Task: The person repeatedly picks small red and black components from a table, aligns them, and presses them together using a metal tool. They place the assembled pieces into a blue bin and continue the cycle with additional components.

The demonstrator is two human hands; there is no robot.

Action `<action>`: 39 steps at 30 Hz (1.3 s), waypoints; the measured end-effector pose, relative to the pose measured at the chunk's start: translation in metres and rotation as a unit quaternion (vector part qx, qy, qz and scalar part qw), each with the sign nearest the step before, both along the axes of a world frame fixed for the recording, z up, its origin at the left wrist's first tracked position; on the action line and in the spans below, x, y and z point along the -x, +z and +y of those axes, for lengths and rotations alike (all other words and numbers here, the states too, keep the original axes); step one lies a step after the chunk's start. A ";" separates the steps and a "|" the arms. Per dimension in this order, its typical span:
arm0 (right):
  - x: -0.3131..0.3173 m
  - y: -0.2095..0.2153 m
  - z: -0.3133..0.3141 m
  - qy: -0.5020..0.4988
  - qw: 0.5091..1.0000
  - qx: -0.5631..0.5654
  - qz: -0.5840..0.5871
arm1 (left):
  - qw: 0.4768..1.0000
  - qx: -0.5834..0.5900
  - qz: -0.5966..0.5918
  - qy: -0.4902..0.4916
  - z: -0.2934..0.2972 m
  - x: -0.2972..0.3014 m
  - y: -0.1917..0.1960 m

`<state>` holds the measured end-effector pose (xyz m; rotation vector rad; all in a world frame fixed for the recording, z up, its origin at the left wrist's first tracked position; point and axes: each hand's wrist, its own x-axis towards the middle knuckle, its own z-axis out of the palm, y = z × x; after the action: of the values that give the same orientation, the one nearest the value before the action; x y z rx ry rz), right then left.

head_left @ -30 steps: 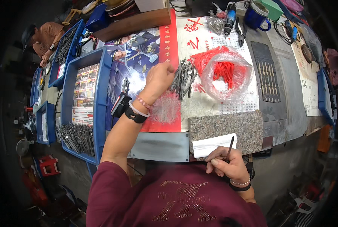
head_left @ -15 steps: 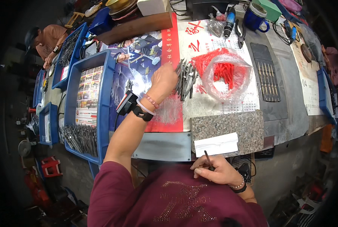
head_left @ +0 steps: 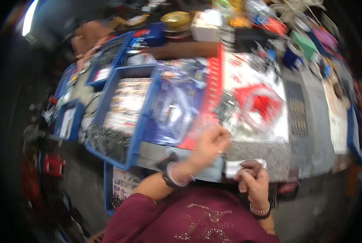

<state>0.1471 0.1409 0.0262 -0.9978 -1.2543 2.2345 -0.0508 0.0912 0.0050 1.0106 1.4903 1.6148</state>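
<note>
On the crowded workbench [head_left: 310, 133], a large blue tray [head_left: 146, 109] of packets sits at the left, a red plastic bag [head_left: 262, 106] at the right. Nearer the person, the left hand [head_left: 209, 141] is loosely curled beside a pile of small metal parts [head_left: 226, 108] — blur hides whether it holds anything. The right hand [head_left: 252, 180] pinches a small white slip of paper [head_left: 234, 168] at the bench's near edge.
</note>
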 end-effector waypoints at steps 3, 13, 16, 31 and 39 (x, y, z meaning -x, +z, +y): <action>0.016 -0.010 -0.002 -0.062 0.994 0.008 0.095 | 0.990 0.049 -0.094 -0.089 -0.029 -0.034 0.008; 0.005 -0.009 -0.023 -0.063 0.989 -0.016 0.133 | 0.968 -0.020 -0.216 -0.123 -0.073 -0.057 0.008; 0.001 0.002 -0.035 -0.110 0.989 -0.002 0.098 | 0.955 -0.003 -0.267 -0.127 -0.083 -0.060 0.012; -0.003 0.031 0.014 -0.015 0.987 -0.158 -0.026 | 0.910 -0.142 -0.384 0.064 -0.079 -0.027 0.013; 0.049 -0.006 0.161 0.088 0.809 -0.547 -0.197 | 0.949 -0.066 -0.296 0.086 -0.090 -0.010 0.006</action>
<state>0.0980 0.3019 0.0200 -0.8384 -2.4325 0.9744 -0.0405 0.0010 0.0109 0.3991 1.0871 1.9416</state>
